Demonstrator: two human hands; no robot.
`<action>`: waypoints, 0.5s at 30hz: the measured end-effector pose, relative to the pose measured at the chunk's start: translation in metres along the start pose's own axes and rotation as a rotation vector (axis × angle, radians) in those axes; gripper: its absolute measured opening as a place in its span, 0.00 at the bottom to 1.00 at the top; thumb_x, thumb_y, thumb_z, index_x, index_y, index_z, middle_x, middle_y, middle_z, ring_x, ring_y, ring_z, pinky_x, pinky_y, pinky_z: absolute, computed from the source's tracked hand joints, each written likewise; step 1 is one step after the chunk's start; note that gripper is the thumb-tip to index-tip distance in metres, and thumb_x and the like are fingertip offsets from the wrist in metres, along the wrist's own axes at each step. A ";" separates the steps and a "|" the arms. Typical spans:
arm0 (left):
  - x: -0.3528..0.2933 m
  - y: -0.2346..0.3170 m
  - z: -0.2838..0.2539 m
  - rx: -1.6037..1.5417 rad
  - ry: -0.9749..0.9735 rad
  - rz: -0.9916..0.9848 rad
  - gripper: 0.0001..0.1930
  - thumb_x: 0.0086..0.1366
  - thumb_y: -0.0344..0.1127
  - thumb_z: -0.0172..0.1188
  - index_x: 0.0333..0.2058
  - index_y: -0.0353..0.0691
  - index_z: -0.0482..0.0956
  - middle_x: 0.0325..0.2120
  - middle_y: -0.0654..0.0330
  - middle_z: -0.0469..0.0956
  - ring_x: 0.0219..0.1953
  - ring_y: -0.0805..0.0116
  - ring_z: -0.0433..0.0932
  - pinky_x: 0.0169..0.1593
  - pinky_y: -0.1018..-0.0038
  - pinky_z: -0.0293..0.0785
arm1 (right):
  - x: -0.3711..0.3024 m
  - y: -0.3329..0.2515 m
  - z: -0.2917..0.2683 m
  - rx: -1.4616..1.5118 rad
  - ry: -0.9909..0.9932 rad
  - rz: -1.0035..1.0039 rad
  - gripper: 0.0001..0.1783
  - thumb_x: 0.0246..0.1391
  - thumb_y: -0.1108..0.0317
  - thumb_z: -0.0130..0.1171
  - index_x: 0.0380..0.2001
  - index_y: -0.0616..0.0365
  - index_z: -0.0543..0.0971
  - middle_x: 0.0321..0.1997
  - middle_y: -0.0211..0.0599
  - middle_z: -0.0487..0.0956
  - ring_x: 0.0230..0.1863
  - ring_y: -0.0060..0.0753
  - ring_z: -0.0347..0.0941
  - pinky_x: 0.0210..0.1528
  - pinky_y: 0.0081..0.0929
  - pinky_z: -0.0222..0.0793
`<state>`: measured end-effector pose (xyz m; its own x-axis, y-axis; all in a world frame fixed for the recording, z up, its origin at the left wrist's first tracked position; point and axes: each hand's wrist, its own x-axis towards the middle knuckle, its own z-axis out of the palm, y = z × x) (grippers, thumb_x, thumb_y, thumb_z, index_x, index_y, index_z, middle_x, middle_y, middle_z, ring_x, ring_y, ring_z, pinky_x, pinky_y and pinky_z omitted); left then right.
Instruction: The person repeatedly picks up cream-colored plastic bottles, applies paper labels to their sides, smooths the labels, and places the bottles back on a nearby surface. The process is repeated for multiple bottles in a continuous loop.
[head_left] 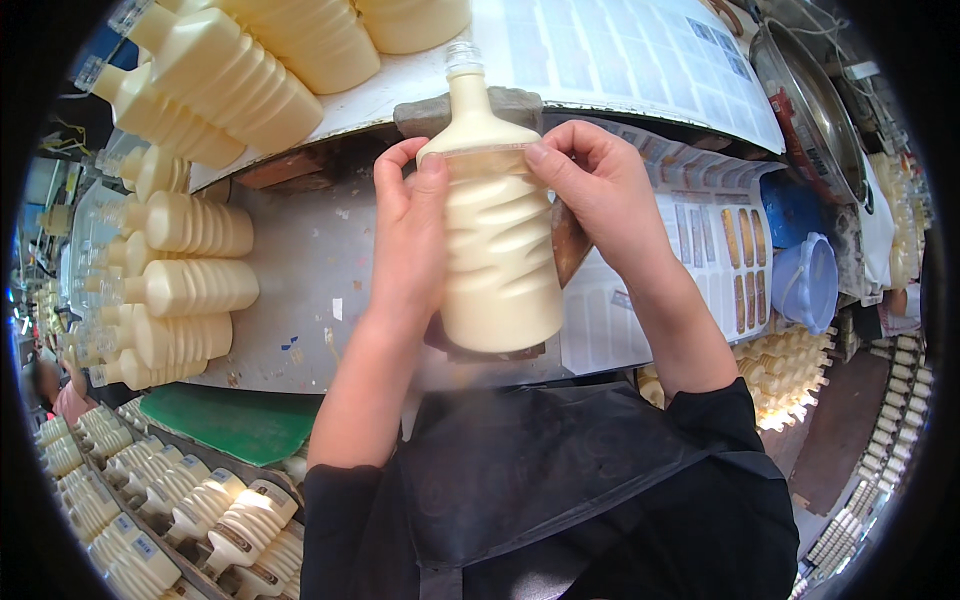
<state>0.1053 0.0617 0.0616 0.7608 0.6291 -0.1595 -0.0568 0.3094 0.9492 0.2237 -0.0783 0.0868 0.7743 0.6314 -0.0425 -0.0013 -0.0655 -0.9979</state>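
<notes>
A cream bottle (500, 265) with wavy ribs and a clear threaded neck lies in front of me, its neck pointing away. Across its shoulder stretches a narrow see-through label strip (488, 161) with a reddish upper edge. My left hand (408, 225) is closed, thumb and finger pinching the strip's left end against the bottle. At the other end, my right hand (605, 190) pinches the strip between thumb and bent fingers. A dark block (505, 354) shows partly from under the bottle, and a greyish pad (518, 105) lies behind its neck.
Unlabelled cream bottles (200, 288) stack along the table's left side; more stand at the upper left. Label sheets (712, 255) cover the right side. Beyond are a blue bucket (806, 283) and metal basin (800, 95). A green board (230, 422) and labelled bottles (255, 520) sit lower left.
</notes>
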 end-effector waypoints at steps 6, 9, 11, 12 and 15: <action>-0.001 -0.002 0.001 0.015 -0.012 0.031 0.19 0.80 0.49 0.48 0.57 0.41 0.64 0.46 0.57 0.75 0.47 0.74 0.73 0.51 0.75 0.73 | 0.000 -0.001 0.005 -0.084 0.034 -0.042 0.10 0.63 0.64 0.67 0.32 0.59 0.79 0.29 0.20 0.78 0.31 0.08 0.69 0.34 0.12 0.67; -0.001 -0.001 0.001 0.043 -0.015 0.036 0.19 0.81 0.49 0.47 0.57 0.41 0.64 0.46 0.58 0.74 0.47 0.74 0.72 0.52 0.75 0.73 | 0.001 0.003 0.003 -0.111 0.028 -0.046 0.10 0.63 0.65 0.67 0.32 0.58 0.79 0.29 0.20 0.78 0.31 0.09 0.69 0.34 0.12 0.67; -0.001 -0.001 0.000 0.055 -0.021 0.046 0.19 0.81 0.50 0.46 0.57 0.40 0.64 0.46 0.57 0.74 0.48 0.74 0.72 0.53 0.75 0.72 | 0.003 0.008 0.000 -0.122 -0.002 -0.090 0.09 0.63 0.65 0.67 0.34 0.58 0.79 0.31 0.21 0.78 0.32 0.09 0.70 0.35 0.12 0.67; -0.001 -0.001 0.000 0.072 -0.016 0.039 0.20 0.81 0.49 0.47 0.58 0.40 0.64 0.47 0.57 0.74 0.48 0.74 0.72 0.53 0.75 0.72 | 0.005 0.010 -0.002 -0.090 0.002 -0.041 0.09 0.64 0.64 0.66 0.36 0.58 0.79 0.31 0.21 0.78 0.33 0.09 0.70 0.36 0.12 0.66; 0.000 0.003 -0.001 0.150 -0.011 0.082 0.21 0.81 0.49 0.47 0.59 0.38 0.63 0.47 0.56 0.74 0.49 0.72 0.72 0.55 0.73 0.71 | 0.010 0.014 -0.003 0.056 -0.004 -0.038 0.13 0.64 0.61 0.65 0.40 0.60 0.78 0.32 0.25 0.79 0.35 0.12 0.71 0.39 0.16 0.68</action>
<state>0.1044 0.0634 0.0640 0.7649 0.6395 -0.0777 -0.0226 0.1471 0.9889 0.2332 -0.0749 0.0727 0.7721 0.6355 -0.0046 -0.0072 0.0015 -1.0000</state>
